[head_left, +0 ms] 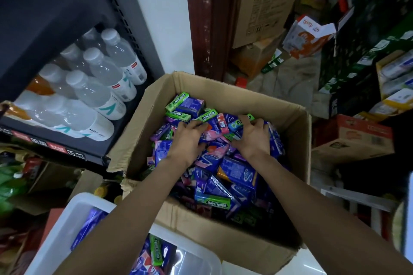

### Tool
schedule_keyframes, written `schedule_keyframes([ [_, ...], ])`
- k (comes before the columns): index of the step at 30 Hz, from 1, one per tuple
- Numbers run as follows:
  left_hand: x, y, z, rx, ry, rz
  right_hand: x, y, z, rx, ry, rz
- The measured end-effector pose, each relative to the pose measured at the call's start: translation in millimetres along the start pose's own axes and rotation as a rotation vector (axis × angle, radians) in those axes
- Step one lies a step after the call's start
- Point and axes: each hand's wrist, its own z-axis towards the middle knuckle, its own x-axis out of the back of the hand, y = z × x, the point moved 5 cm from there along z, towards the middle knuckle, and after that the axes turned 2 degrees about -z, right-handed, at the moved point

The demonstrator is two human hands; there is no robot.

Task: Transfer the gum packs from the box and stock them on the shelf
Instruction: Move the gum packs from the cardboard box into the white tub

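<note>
One box (223, 87) is holding the gum packs (237, 172), too many and too jumbled for an exact count; at least five green packs (212, 201) are showing among them; two hands, left (188, 139) and right (254, 137), are lying in the pile; about ten bottles (100, 93) are lying on one shelf (55, 143); one white bin (67, 230) is standing below.

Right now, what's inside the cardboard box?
The cardboard box holds loose gum packs, blue, purple, pink and green. Both hands dig into the pile; lower layers and the box bottom are covered.
</note>
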Motion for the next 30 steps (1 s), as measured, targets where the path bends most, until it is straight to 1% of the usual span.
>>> schedule_keyframes([
  [3,10,-10,-12,0.044,0.080,-0.238,0,-8,-12,0.022,-0.055,0.114],
  [5,24,-10,-22,0.051,0.149,-0.434,4,-15,-22,0.024,-0.043,0.240],
  [9,46,-2,-48,0.108,0.126,-0.782,28,-33,-49,0.053,0.031,0.494],
  [13,66,0,-88,0.203,0.102,-1.267,49,-53,-88,0.000,0.031,0.744],
  [15,75,-1,-113,0.226,0.093,-1.428,50,-66,-114,-0.028,0.004,0.864],
  [16,79,-3,-127,0.230,0.091,-1.472,49,-74,-127,-0.028,-0.007,0.919],
  [18,83,-14,-157,0.230,0.090,-1.519,45,-91,-157,-0.002,-0.012,0.953],
  [20,82,-28,-190,0.185,0.093,-1.510,38,-109,-190,0.032,-0.011,0.935],
  [23,71,-54,-244,0.174,0.027,-1.485,14,-132,-243,0.029,-0.052,0.977],
  [27,44,-90,-313,0.241,-0.084,-1.468,-45,-151,-306,-0.054,-0.088,1.027],
  [30,19,-112,-354,0.327,-0.148,-1.421,-99,-159,-341,-0.157,-0.180,1.019],
])
